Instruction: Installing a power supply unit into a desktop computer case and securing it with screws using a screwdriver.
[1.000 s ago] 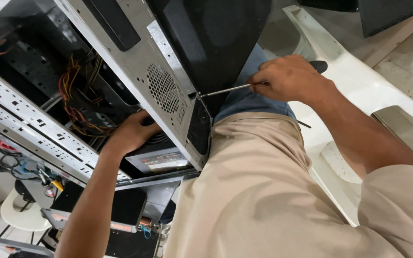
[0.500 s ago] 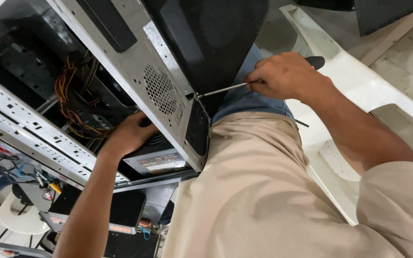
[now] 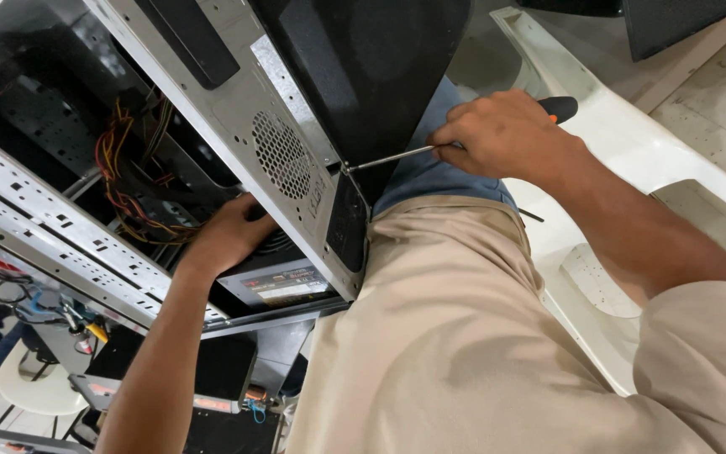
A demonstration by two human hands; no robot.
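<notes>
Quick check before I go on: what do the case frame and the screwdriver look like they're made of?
Case frame: bare sheet metal, likely steel; dull grey sheen, punched vent holes.
Screwdriver: bright, polished metal shaft; the black handle with an orange collar looks like plastic or rubber, mostly hidden in the right hand.

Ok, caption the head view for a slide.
Right hand drives a screwdriver into a computer case; left hand steadies the power supply inside.

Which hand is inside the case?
The left hand, reaching into the open case and resting on the power supply beside the wires. The right hand stays outside, holding the screwdriver.
</notes>
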